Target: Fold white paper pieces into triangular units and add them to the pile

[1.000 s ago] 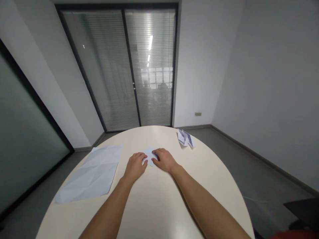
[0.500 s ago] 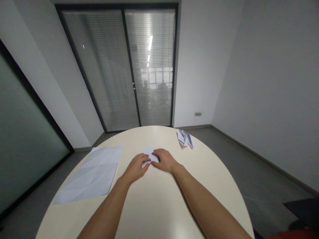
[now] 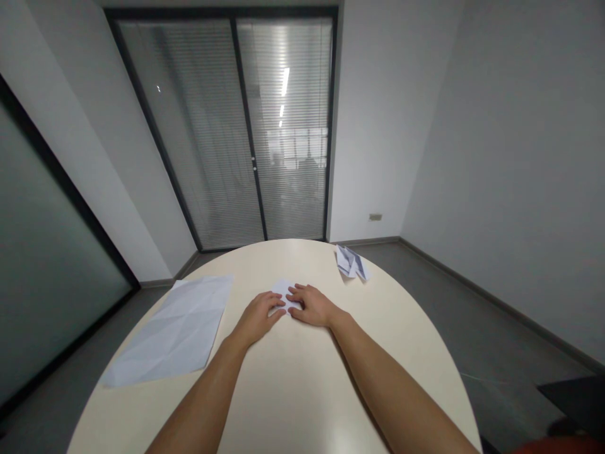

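A small folded white paper (image 3: 282, 291) lies in the middle of the round cream table (image 3: 293, 391). My left hand (image 3: 258, 318) rests on its near left part, fingers curled and pressed down on it. My right hand (image 3: 312, 306) lies on its right part, fingers stretched flat and pointing left, pinning the paper. The two hands nearly touch over the paper, and most of it is hidden under them.
A large creased white sheet (image 3: 177, 328) lies flat on the left of the table. A folded paper piece (image 3: 351, 262) sits near the far right edge. Beyond the table are glass doors with blinds (image 3: 246, 132) and grey floor.
Both hands have slid a little closer together over the small paper, covering more of it. The left fingers moved right onto it; the right hand shifted slightly toward me.
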A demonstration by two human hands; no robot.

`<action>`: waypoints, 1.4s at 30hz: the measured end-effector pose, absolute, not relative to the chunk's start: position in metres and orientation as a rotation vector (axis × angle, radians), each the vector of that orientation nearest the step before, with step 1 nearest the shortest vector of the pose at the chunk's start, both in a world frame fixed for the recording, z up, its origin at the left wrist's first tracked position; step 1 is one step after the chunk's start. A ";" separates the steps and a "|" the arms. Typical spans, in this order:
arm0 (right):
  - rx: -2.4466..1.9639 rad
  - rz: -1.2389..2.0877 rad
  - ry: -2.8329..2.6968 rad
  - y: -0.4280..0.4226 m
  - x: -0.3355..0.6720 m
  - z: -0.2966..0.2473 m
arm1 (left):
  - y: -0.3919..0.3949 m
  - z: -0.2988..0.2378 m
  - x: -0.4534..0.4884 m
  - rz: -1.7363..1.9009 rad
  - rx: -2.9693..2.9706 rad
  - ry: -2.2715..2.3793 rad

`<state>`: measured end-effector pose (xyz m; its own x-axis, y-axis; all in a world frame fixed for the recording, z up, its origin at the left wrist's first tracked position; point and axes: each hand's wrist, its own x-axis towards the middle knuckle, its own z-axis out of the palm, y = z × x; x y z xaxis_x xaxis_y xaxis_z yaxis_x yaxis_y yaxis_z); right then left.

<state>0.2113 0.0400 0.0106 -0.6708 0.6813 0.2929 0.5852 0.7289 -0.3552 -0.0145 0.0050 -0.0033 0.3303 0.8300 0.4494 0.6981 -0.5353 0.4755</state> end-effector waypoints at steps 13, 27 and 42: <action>-0.984 0.402 -2.453 0.038 0.210 0.012 | 0.005 -0.002 -0.011 0.990 2.325 1.535; -0.936 0.364 -2.329 0.046 0.207 0.000 | 0.005 0.001 -0.008 0.920 2.368 1.613; -1.157 0.296 -2.305 0.037 0.206 0.015 | -0.001 0.010 -0.004 0.893 2.364 1.668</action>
<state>0.2055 0.0373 0.0151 -0.4867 0.7930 0.3665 0.6747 0.6077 -0.4189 -0.0042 -0.0013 0.0103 0.2217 0.8909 0.3964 0.8242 -0.3885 0.4121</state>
